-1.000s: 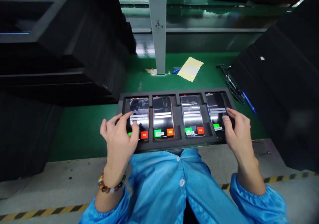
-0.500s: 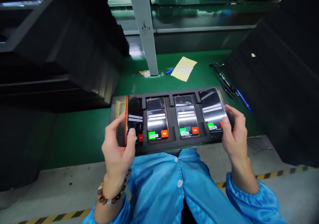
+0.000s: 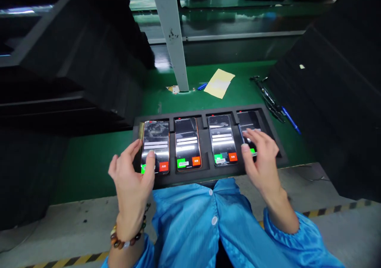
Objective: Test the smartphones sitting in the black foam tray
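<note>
A black foam tray [image 3: 190,175] holds a row of smartphones with lit screens, each showing green and red boxes near the bottom. My left hand [image 3: 132,172] is closed on the left edge of the leftmost smartphone [image 3: 156,145], its thumb on the screen and fingertips at the side. Over the rightmost smartphone [image 3: 248,120], my right hand [image 3: 263,160] is open, with thumb and fingers apart near the phone's left edge, covering much of its screen. Between them, an orange-edged smartphone [image 3: 188,141] and another smartphone [image 3: 222,139] lie in their slots.
The tray rests on a green bench [image 3: 89,160]. Dark stacks [image 3: 74,73] stand left, and a large black panel [image 3: 336,93] right. Beyond the tray are a grey post [image 3: 172,37], yellow paper [image 3: 219,83], a blue pen [image 3: 291,120] and black cables [image 3: 269,100].
The leftmost smartphone has gone from steeply tilted to nearly flat in its slot. My right hand has released the rightmost smartphone's right edge and moved left over it; that phone now sits lower.
</note>
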`<action>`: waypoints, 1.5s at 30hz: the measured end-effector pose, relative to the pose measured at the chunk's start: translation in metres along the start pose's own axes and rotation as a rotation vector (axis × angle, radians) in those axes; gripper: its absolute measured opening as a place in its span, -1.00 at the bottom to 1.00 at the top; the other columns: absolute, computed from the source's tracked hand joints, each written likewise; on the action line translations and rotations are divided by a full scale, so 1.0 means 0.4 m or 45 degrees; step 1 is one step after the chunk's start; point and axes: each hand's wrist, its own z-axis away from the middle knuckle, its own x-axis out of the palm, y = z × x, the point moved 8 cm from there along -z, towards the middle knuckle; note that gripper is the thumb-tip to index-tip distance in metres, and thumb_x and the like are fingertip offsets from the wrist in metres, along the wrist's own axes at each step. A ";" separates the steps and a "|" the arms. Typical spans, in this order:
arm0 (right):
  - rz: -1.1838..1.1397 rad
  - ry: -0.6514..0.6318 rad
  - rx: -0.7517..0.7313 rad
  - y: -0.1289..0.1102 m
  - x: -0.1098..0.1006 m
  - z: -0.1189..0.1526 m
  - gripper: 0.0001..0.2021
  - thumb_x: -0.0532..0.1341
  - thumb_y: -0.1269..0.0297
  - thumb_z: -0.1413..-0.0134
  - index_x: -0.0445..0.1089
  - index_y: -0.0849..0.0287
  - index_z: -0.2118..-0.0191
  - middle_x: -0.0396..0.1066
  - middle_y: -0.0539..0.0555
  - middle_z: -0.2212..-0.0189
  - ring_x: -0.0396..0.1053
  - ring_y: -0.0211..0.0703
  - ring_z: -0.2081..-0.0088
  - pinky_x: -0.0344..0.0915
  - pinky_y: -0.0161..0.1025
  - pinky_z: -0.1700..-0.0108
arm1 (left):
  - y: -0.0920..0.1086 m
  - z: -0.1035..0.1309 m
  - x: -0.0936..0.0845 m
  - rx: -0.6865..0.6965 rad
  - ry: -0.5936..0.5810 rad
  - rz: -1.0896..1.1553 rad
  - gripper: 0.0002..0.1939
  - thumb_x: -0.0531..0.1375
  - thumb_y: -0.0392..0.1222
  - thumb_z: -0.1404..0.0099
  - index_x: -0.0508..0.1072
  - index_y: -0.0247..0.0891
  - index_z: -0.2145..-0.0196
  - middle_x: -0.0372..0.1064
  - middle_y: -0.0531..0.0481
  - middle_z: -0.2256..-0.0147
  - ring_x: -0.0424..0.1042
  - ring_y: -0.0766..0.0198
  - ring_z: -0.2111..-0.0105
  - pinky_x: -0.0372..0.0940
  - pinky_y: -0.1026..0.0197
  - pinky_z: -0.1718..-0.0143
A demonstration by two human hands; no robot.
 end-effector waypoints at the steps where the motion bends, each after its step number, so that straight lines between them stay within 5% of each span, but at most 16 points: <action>1: 0.016 -0.055 -0.045 -0.023 0.021 0.006 -0.53 0.11 0.04 -0.55 0.32 0.05 -0.41 0.48 0.27 -0.28 0.26 0.27 -0.42 0.12 0.37 -0.41 | 0.011 0.002 -0.003 0.019 0.035 -0.084 -0.55 0.20 0.02 -0.58 0.40 -0.13 -0.32 0.50 -0.26 -0.25 0.43 -0.19 -0.31 -0.04 -0.50 -0.51; 3: 0.062 -0.116 -0.105 -0.054 0.052 0.015 -0.52 0.11 0.06 -0.56 0.29 0.05 -0.44 0.50 0.26 -0.28 0.27 0.27 -0.41 0.08 0.37 -0.42 | 0.047 0.012 0.007 0.104 0.064 -0.181 -0.59 0.24 0.00 -0.55 0.46 -0.12 -0.26 0.54 -0.22 -0.21 0.42 -0.20 -0.31 -0.11 -0.49 -0.52; 7: 0.042 -0.133 -0.109 -0.072 0.069 0.013 -0.53 0.09 0.04 -0.58 0.29 0.06 -0.43 0.49 0.27 -0.27 0.31 0.26 -0.36 0.08 0.35 -0.41 | 0.137 0.051 0.098 0.384 -0.138 -0.228 -0.52 0.27 0.02 -0.51 0.45 -0.19 -0.29 0.60 -0.23 -0.11 0.44 -0.20 -0.27 -0.15 -0.41 -0.52; 10: -0.049 -0.138 -0.076 -0.076 0.067 0.008 -0.54 0.07 0.03 -0.59 0.29 0.05 -0.42 0.50 0.25 -0.26 0.34 0.21 -0.32 0.15 0.30 -0.37 | 0.161 0.068 0.133 0.390 -0.167 -0.170 -0.47 0.27 0.02 -0.52 0.40 -0.23 -0.33 0.60 -0.25 -0.11 0.45 -0.18 -0.26 -0.10 -0.33 -0.51; 21: -0.167 -0.023 -0.095 -0.086 0.046 0.019 -0.55 0.14 0.03 -0.54 0.29 -0.01 -0.40 0.48 0.23 -0.26 0.36 0.21 -0.34 0.23 0.26 -0.35 | 0.159 0.056 0.143 0.129 -0.239 0.149 -0.46 0.28 0.07 -0.52 0.30 -0.10 -0.34 0.55 -0.17 -0.20 0.46 -0.11 -0.24 0.06 -0.26 -0.40; 26: -0.178 -0.024 -0.092 -0.081 0.052 0.020 -0.53 0.15 0.03 -0.52 0.29 -0.02 -0.41 0.48 0.22 -0.27 0.36 0.23 -0.34 0.24 0.28 -0.35 | 0.167 0.057 0.158 0.139 -0.282 0.146 -0.35 0.29 0.09 -0.51 0.21 -0.10 -0.41 0.47 -0.22 -0.28 0.39 -0.14 -0.35 -0.06 -0.33 -0.49; 33: -0.196 0.005 -0.115 -0.080 0.050 0.023 -0.54 0.16 0.04 -0.52 0.30 0.02 -0.40 0.48 0.24 -0.26 0.36 0.22 -0.34 0.25 0.25 -0.35 | 0.136 0.058 0.154 -0.093 -0.252 0.551 -0.33 0.32 0.09 -0.50 0.21 -0.09 -0.41 0.47 -0.25 -0.29 0.34 -0.09 -0.42 0.12 -0.30 -0.49; 45: -0.106 -0.028 -0.048 -0.059 0.040 0.010 -0.57 0.15 0.06 -0.52 0.33 0.01 -0.37 0.51 0.22 -0.26 0.39 0.22 -0.32 0.22 0.27 -0.36 | 0.159 0.066 0.147 0.012 -0.199 0.688 -0.38 0.30 0.05 -0.51 0.24 -0.12 -0.39 0.42 -0.26 -0.33 0.39 -0.05 -0.40 0.26 -0.24 -0.47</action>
